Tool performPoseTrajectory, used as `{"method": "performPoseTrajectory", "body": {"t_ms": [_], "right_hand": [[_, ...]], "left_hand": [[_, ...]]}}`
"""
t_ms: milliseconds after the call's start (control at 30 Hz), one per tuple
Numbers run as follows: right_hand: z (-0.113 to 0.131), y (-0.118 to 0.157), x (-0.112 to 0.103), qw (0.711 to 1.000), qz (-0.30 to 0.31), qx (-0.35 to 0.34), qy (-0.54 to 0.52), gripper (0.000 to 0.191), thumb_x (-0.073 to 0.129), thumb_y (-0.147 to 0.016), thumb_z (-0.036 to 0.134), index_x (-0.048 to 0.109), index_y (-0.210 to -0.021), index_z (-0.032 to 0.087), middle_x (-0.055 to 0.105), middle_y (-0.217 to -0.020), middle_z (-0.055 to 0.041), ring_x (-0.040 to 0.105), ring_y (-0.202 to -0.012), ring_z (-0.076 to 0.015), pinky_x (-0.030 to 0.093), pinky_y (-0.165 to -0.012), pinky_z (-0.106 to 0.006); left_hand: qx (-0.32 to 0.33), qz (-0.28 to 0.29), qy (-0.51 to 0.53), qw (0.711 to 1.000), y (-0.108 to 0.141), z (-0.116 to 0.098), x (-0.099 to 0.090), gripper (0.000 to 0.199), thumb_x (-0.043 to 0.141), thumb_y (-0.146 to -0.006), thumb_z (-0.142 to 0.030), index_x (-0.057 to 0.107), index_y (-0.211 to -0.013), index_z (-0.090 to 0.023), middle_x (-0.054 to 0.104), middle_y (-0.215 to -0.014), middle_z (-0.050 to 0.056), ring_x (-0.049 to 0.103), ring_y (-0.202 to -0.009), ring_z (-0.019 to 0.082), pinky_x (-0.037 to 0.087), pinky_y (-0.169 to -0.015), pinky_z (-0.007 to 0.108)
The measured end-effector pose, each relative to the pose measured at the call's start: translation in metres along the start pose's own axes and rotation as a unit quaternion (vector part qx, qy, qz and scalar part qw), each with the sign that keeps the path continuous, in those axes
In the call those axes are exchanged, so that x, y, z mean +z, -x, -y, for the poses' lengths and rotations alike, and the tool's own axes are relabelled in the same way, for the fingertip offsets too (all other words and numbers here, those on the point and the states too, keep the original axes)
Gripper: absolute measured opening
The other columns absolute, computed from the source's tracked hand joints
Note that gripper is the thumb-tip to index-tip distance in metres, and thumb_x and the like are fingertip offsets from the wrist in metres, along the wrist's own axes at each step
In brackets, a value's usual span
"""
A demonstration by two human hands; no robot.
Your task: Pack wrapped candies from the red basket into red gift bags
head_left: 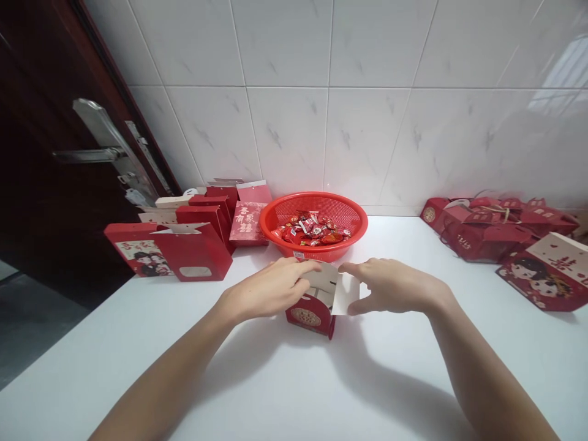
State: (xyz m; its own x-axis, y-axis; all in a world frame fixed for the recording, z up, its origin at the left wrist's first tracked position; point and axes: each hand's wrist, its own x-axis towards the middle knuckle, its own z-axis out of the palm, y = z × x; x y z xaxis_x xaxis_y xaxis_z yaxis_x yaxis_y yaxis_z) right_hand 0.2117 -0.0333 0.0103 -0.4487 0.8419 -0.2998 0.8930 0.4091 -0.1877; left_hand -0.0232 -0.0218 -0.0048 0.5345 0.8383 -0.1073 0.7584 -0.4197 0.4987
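A small red paper candy box (307,315) with a gold round emblem stands on the white table, its top open and its pale inside showing. My left hand (271,286) holds it at the left side, fingers bent over the upper edge. On the other side my right hand (397,286) has thumb and forefinger at the edges of a white-backed flap (345,294) that is folded outward. Just behind the box is a red plastic basket (358,225) with many wrapped candies (316,229) in it. What lies at the bottom of the box is hidden from me.
Several red paper boxes and bags (204,251) stand at the left back. More red boxes (487,226) sit at the right, one printed with cartoon figures (535,278). A tiled wall (289,135) bounds the table (257,392); a dark door (41,184) is at left.
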Motion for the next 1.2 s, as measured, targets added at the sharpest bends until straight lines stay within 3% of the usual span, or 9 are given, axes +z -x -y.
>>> {"method": "performPoseTrajectory", "body": {"t_ms": [167, 300, 400, 533, 667, 767, 967, 1033, 1200], "right_hand": [[0.007, 0.000, 0.001, 0.999, -0.011, -0.004, 0.038, 0.042, 0.073, -0.081, 0.038, 0.059, -0.116, 0.021, 0.069, -0.097, -0.0059, 0.065, -0.081, -0.0242, 0.040, -0.062, -0.030], [0.014, 0.005, 0.001, 0.997, -0.010, -0.004, 0.075, 0.034, 0.076, -0.080, 0.033, 0.061, -0.106, 0.017, 0.068, -0.096, -0.0069, 0.066, -0.083, -0.0254, 0.040, -0.064, -0.032], [0.016, 0.011, 0.006, 0.996, -0.025, -0.019, 0.082, 0.036, 0.074, -0.082, 0.033, 0.060, -0.111, 0.017, 0.067, -0.097, -0.0082, 0.066, -0.088, -0.0276, 0.041, -0.065, -0.033], [0.016, 0.021, 0.018, 0.990, -0.089, -0.033, 0.103, 0.027, 0.068, -0.084, 0.020, 0.060, -0.109, 0.018, 0.065, -0.095, -0.0085, 0.064, -0.085, -0.0258, 0.042, -0.066, -0.033], [0.021, 0.024, 0.024, 0.979, -0.136, -0.081, 0.127, 0.028, 0.057, -0.081, 0.003, 0.060, -0.105, 0.019, 0.063, -0.094, -0.0080, 0.061, -0.082, -0.0248, 0.040, -0.065, -0.035], [0.025, 0.017, 0.022, 0.982, -0.125, -0.073, 0.125, 0.026, 0.060, -0.087, 0.014, 0.059, -0.113, 0.017, 0.063, -0.095, -0.0085, 0.062, -0.082, -0.0268, 0.041, -0.065, -0.037], [0.021, -0.002, 0.014, 0.993, -0.076, -0.047, 0.079, 0.071, 0.078, -0.081, 0.036, 0.045, -0.140, 0.012, 0.067, -0.109, -0.0137, 0.066, -0.093, -0.0313, 0.045, -0.069, -0.037], [0.017, -0.005, 0.014, 0.994, -0.077, -0.050, 0.063, 0.075, 0.080, -0.079, 0.038, 0.044, -0.140, 0.015, 0.068, -0.109, -0.0125, 0.067, -0.090, -0.0304, 0.044, -0.067, -0.035], [0.010, -0.010, 0.012, 0.997, -0.061, -0.055, 0.012, 0.063, 0.080, -0.077, 0.038, 0.050, -0.129, 0.018, 0.069, -0.102, -0.0084, 0.067, -0.081, -0.0272, 0.036, -0.059, -0.030]], "left_hand": [[-0.011, 0.019, -0.004, 1.000, 0.009, 0.001, -0.006, 0.055, 0.044, -0.088, -0.026, 0.055, -0.143, -0.031, 0.062, -0.139, 0.003, 0.056, -0.125, 0.029, 0.047, -0.093, 0.033], [-0.001, 0.057, -0.011, 0.998, 0.016, 0.001, -0.009, 0.071, 0.062, -0.080, -0.038, 0.047, -0.149, -0.027, 0.050, -0.151, 0.007, 0.053, -0.129, 0.033, 0.050, -0.090, 0.031], [-0.009, 0.076, 0.013, 0.997, 0.018, 0.001, -0.006, 0.086, 0.073, -0.071, -0.042, 0.043, -0.150, -0.031, 0.045, -0.154, 0.007, 0.063, -0.114, 0.032, 0.053, -0.074, 0.028], [-0.036, 0.076, 0.046, 0.995, 0.018, -0.002, 0.001, 0.082, 0.077, -0.067, -0.043, 0.047, -0.143, -0.037, 0.038, -0.156, 0.005, 0.068, -0.088, 0.023, 0.052, -0.065, 0.028], [-0.047, 0.069, 0.049, 0.995, 0.017, -0.001, 0.007, 0.085, 0.080, -0.065, -0.046, 0.046, -0.143, -0.037, 0.033, -0.157, 0.006, 0.066, -0.084, 0.021, 0.052, -0.064, 0.029], [-0.043, 0.076, 0.052, 0.995, 0.014, 0.002, 0.009, 0.093, 0.080, -0.065, -0.048, 0.040, -0.148, -0.039, 0.040, -0.151, 0.007, 0.066, -0.085, 0.022, 0.053, -0.066, 0.030], [-0.049, 0.060, 0.045, 0.996, 0.004, 0.009, 0.007, 0.120, 0.086, -0.054, -0.050, 0.023, -0.156, -0.039, 0.032, -0.155, 0.010, 0.060, -0.113, 0.033, 0.053, -0.085, 0.037], [-0.056, 0.065, 0.044, 0.995, 0.002, 0.010, 0.004, 0.113, 0.086, -0.054, -0.051, 0.033, -0.151, -0.033, 0.038, -0.150, 0.011, 0.057, -0.116, 0.033, 0.052, -0.086, 0.037], [-0.079, 0.081, 0.054, 0.992, -0.001, 0.009, -0.006, 0.071, 0.083, -0.057, -0.050, 0.052, -0.115, -0.024, 0.053, -0.121, 0.004, 0.059, -0.089, 0.022, 0.048, -0.068, 0.029]]}}
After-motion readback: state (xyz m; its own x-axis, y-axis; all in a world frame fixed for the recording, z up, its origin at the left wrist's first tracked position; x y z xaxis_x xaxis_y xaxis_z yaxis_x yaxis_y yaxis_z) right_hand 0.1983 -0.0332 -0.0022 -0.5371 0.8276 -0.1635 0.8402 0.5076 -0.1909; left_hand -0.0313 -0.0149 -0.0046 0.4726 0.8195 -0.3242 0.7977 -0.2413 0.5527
